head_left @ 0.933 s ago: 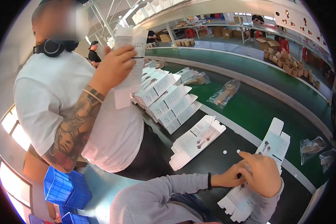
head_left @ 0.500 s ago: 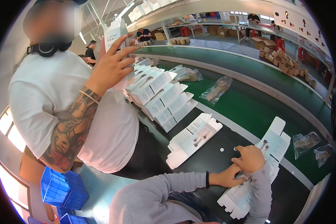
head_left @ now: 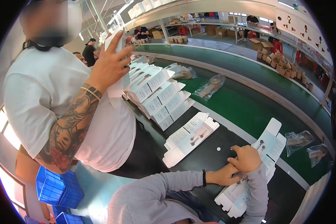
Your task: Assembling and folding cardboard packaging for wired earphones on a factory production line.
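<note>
My left hand, with a black bead bracelet at its wrist, lies low over a flattened white and pale-blue carton. Its fingers run under my right hand and are hidden. The right hand rests across the left with its fingers curled. Its index finger is bent out toward the left, and what lies inside the curl, if anything, is hidden. The carton's lower end shows below my hands. Left of them lies a second flattened carton, and a small white disc sits between the two.
To my left a co-worker's tattooed arm is raised, the hand holding a white carton. Stacked cartons stand beside them. Bagged brown parts lie on the green conveyor. Blue crates are at lower left.
The view has shifted slightly. The co-worker's raised hand has tilted the carton and lowered its top a little. My hands keep the same pose over the flattened carton.
</note>
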`<move>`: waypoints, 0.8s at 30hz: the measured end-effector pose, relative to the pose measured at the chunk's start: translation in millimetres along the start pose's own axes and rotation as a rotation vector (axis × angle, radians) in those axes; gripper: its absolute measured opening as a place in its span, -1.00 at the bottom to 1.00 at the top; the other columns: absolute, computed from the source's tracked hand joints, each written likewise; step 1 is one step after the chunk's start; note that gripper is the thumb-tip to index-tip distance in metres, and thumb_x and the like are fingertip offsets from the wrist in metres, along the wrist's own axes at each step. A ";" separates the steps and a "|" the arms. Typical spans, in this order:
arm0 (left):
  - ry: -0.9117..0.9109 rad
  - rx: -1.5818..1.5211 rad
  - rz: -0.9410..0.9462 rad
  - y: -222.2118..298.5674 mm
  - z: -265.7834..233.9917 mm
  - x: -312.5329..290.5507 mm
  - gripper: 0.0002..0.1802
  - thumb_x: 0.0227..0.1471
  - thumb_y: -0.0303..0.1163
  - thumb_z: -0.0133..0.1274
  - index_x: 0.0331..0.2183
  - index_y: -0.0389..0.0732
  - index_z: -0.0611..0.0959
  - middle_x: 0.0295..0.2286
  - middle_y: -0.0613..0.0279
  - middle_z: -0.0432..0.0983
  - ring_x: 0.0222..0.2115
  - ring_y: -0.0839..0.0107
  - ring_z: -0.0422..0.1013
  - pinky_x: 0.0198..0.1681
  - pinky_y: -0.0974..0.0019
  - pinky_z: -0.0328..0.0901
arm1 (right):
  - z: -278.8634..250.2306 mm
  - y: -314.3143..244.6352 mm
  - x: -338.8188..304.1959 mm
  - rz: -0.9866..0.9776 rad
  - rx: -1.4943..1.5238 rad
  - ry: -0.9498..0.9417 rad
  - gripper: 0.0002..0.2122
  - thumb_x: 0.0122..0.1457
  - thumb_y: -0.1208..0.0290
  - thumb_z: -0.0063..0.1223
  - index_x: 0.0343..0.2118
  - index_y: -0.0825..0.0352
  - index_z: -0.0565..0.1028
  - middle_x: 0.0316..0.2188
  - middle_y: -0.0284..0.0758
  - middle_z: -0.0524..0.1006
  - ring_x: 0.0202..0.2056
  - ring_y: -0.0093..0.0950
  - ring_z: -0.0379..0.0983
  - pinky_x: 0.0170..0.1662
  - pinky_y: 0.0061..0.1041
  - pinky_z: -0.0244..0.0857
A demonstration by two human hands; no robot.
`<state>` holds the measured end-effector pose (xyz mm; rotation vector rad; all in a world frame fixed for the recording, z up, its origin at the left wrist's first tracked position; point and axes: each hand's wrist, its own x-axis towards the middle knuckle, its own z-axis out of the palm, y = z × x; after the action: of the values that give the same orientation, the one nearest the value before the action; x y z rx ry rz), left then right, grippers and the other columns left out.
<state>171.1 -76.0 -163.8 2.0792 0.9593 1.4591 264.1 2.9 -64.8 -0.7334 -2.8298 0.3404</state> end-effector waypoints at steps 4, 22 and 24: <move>-0.036 -0.031 -0.030 0.6 -2.9 -0.7 -0.72 -0.09 -0.52 -0.04 -0.23 -0.30 0.50 -0.23 0.04 0.37 -0.16 0.11 0.24 -0.07 0.16 0.12 | -0.9 -2.5 1.6 0.021 0.008 -0.027 -0.65 -0.14 0.16 0.19 -0.33 0.31 0.51 -0.61 -0.17 0.50 -0.45 -0.23 0.47 -0.41 -0.29 0.35; -0.005 -0.034 0.011 -1.6 -5.1 -1.6 -0.71 -0.12 -0.54 -0.02 -0.24 -0.29 0.52 -0.23 0.05 0.40 -0.17 0.13 0.27 -0.08 0.16 0.14 | 0.8 -5.1 3.6 0.020 -0.025 -0.038 -0.64 -0.13 0.15 0.18 -0.30 0.29 0.51 -0.61 -0.19 0.51 -0.44 -0.24 0.47 -0.40 -0.30 0.34; -0.022 -0.037 0.002 -1.2 -6.5 -1.6 -0.69 -0.12 -0.53 -0.02 -0.22 -0.30 0.51 -0.20 0.04 0.38 -0.14 0.11 0.26 -0.05 0.15 0.12 | 0.3 -5.7 3.9 0.017 -0.019 -0.039 -0.64 -0.12 0.15 0.18 -0.30 0.29 0.52 -0.61 -0.20 0.51 -0.43 -0.24 0.47 -0.39 -0.30 0.34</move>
<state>164.3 -76.7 -163.2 2.0661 0.9151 1.4415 258.1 -0.1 -63.1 -0.7634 -2.8690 0.3349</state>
